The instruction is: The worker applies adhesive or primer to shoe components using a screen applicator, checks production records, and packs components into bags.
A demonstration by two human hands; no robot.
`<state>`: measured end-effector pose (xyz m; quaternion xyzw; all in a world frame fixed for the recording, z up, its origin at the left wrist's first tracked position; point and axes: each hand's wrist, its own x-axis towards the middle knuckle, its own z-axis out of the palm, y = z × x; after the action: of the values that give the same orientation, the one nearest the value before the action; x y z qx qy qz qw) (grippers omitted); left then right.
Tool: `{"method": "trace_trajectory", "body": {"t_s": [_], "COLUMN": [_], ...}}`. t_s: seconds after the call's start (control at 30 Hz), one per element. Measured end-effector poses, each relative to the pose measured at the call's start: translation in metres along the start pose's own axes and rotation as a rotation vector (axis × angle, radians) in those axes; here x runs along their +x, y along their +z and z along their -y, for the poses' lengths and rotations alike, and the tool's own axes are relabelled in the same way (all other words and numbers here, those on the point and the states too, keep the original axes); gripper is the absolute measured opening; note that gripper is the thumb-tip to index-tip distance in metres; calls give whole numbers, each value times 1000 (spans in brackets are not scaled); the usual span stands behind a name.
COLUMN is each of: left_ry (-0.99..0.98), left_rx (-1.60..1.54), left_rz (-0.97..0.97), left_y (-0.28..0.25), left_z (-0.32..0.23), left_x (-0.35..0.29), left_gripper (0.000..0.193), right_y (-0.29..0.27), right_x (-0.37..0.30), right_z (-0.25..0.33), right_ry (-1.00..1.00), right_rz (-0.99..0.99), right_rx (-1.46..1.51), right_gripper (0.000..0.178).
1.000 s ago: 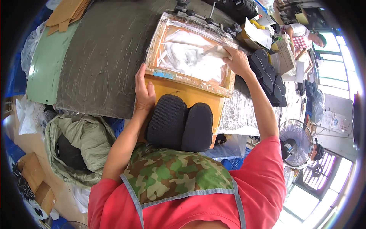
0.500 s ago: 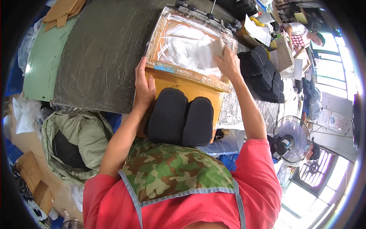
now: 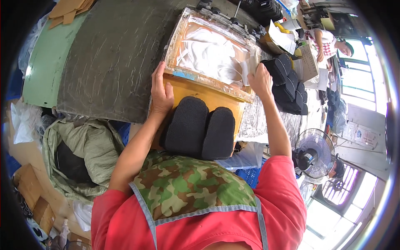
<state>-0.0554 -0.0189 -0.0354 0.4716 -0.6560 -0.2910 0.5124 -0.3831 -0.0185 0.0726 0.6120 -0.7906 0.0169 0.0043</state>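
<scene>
A wooden screen-printing frame (image 3: 179, 36) lies tilted over a yellow board (image 3: 189, 88), its mesh streaked with thick white ink (image 3: 210, 52). My right hand (image 3: 261, 81) is closed on a pale, ink-smeared squeegee (image 3: 245, 73) at the frame's right end; the squeegee's grip is hidden by my fingers. At the frame's near left corner rests my left hand (image 3: 162, 93), fingers stretched along the edge and thumb apart. Two black padded pieces (image 3: 186, 125) with rounded ends lie side by side on the near part of the board, against my camouflage apron (image 3: 189, 183).
Stacked black pads (image 3: 287, 85) stand right of the frame. Hinge clamps (image 3: 214, 10) line its far side. A dark worktop (image 3: 112, 58) stretches left, with an olive sack (image 3: 98, 154) below it. A fan (image 3: 314, 153) stands at the right; another person (image 3: 327, 43) is at far right.
My right hand has moved right with the squeegee, from over the mesh to the frame's right end. My left hand stays at the corner.
</scene>
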Motion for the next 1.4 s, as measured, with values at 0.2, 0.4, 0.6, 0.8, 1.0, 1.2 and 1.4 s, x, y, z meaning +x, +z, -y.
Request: {"method": "trace_trajectory", "body": {"t_s": [0.2,0.4,0.6,0.8,1.0,1.2,1.4], "left_ry": [-18,0,-30,-12,-23,-11,-13], "left_rx": [-7,-72,-15,-15,-16,-20,-17], "left_rz": [-6,-14,-26,-43,-45,-40,-38], "left_y": [0,6,0,-1,2,2,2], "left_z": [-1,-3,-1,1,1,-2,-4], "left_x": [-1,3,0,-1,-1,1,2], "left_gripper": [61,62,62,62,61,61,61], "right_y": [8,8,-26,-26,-6,22,6], "right_x": [-8,45,41,42,46,65,52], "right_z": [58,71,12,41,123,93,19], "right_ry": [67,140,-295,-490,-405,-62,192], "right_rz": [27,-66,144,385,370,138,-116], "right_rx": [247,564,222,199,382,483,289], "right_gripper": [42,40,29,32,41,43,36]}}
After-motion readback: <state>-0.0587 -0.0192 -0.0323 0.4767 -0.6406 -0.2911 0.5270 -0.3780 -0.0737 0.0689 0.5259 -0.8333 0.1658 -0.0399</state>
